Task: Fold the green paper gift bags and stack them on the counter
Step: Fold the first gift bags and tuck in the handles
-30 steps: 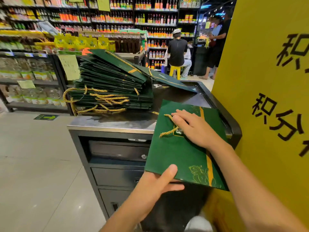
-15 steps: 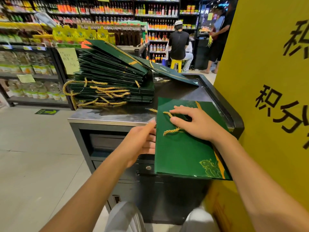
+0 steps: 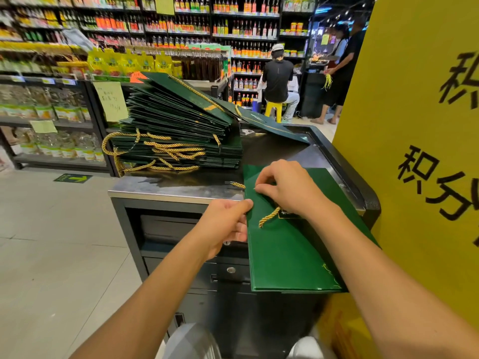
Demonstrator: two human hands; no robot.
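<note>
A flat green paper gift bag (image 3: 285, 255) with gold rope handles lies half on the metal counter (image 3: 166, 187), its lower end hanging over the front edge. My left hand (image 3: 225, 224) pinches the bag's left edge. My right hand (image 3: 287, 190) rests on the bag's upper part, fingertips pinched at the handle cord. A tall stack of folded green bags (image 3: 178, 130) with gold handles sits on the counter's left rear, its top bags tilted up. One more green bag (image 3: 272, 125) leans off the stack to the right.
A yellow sign panel (image 3: 414, 151) with black characters stands close on the right. The counter's front has drawers (image 3: 181, 229). Shelves of bottles and packets line the back. A person sits on a yellow stool (image 3: 274, 110); two others stand at the far right.
My left hand left the bag's bottom edge, rose to its left edge and now pinches it. My right hand's fingers curled from flat to pinching at the handle. The bag turned straighter.
</note>
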